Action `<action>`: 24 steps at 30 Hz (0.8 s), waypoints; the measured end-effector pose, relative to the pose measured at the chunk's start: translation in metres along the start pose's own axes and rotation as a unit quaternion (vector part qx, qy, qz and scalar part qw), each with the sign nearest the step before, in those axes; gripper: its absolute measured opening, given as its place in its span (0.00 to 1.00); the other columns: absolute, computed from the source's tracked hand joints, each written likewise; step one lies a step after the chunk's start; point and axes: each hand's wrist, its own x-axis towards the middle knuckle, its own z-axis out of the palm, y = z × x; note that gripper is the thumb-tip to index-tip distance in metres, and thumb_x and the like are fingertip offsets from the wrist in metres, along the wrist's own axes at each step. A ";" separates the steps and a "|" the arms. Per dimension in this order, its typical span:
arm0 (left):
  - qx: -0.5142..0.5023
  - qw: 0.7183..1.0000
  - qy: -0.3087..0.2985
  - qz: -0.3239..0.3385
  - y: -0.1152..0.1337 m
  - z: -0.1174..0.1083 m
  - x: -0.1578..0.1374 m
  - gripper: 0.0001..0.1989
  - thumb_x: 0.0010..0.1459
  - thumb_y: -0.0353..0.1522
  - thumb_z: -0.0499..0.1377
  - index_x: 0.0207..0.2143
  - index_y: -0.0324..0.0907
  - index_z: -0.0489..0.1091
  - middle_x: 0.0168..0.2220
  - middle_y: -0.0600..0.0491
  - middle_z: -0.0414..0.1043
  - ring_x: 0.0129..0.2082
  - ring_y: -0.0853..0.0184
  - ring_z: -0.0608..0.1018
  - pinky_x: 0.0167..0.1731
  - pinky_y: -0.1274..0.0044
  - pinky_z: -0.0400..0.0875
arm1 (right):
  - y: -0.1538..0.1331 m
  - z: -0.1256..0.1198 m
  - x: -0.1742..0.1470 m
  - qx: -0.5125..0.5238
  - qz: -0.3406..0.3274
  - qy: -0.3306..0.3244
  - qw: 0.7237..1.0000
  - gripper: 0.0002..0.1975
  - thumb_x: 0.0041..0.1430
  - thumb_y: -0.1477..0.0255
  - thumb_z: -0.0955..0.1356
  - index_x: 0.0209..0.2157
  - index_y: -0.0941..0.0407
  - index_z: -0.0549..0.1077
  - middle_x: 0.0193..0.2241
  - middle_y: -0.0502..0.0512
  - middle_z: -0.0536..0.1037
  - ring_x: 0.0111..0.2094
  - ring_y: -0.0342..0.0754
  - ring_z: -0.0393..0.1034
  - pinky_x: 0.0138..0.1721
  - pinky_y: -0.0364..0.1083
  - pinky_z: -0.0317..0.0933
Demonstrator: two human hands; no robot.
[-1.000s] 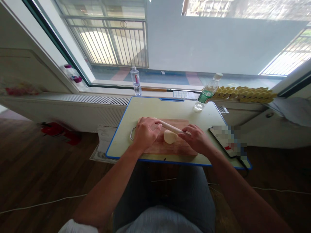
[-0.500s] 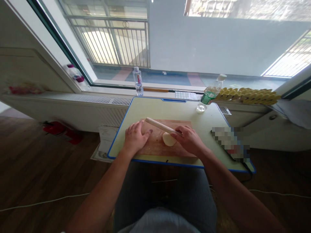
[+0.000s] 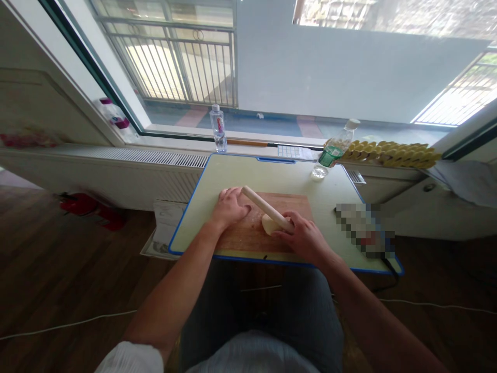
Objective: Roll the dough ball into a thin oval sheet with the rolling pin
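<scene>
A pale wooden rolling pin (image 3: 264, 205) slants up and left from my right hand (image 3: 303, 235), whose fingers are wrapped round its near end. Beneath the pin, a flat round of dough (image 3: 271, 224) lies on the wooden cutting board (image 3: 248, 239), partly covered by the pin and my right fingers. My left hand (image 3: 232, 207) rests over the board's far left part with fingers stretched out, and nothing shows in it. The pin's far end is close to the left fingers.
The board lies on a small blue-edged table (image 3: 229, 171). A green-labelled bottle (image 3: 330, 155) stands at its far right, and a blurred-out object (image 3: 365, 230) lies at right. A clear bottle (image 3: 218, 129) stands behind the table by the window. A red fire extinguisher (image 3: 91, 207) is on the floor at left.
My left hand has moved rightward and a little farther away over the board. The rolling pin has turned steeper, and my right hand has come slightly nearer to me.
</scene>
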 end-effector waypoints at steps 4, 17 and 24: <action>-0.012 1.000 0.025 0.000 0.004 0.006 -0.011 0.31 0.57 0.37 0.67 0.63 0.38 0.72 0.62 0.42 0.76 0.68 0.49 0.71 0.73 0.63 0.62 | -0.007 0.001 0.002 -0.004 -0.004 -0.017 1.000 0.22 0.65 0.59 0.76 0.57 0.51 0.75 0.45 0.56 0.86 0.47 0.60 0.81 0.47 0.51 0.65; -0.132 0.980 0.146 0.025 0.001 -0.033 -0.005 0.29 0.58 0.32 0.62 0.63 0.40 0.72 0.64 0.42 0.74 0.67 0.53 0.74 0.72 0.60 0.65 | -0.001 -0.022 0.023 -0.027 -0.098 -0.004 0.995 0.16 0.73 0.58 0.70 0.56 0.49 0.79 0.47 0.54 0.87 0.45 0.55 0.81 0.46 0.49 0.66; 0.038 0.994 0.088 0.059 0.052 -0.027 -0.017 0.14 0.71 0.39 0.57 0.51 0.45 0.79 0.56 0.46 0.80 0.59 0.52 0.76 0.63 0.60 0.69 | 0.013 -0.034 0.042 -0.126 -0.153 -0.014 0.980 0.18 0.69 0.61 0.73 0.59 0.46 0.81 0.51 0.56 0.84 0.51 0.56 0.76 0.56 0.52 0.64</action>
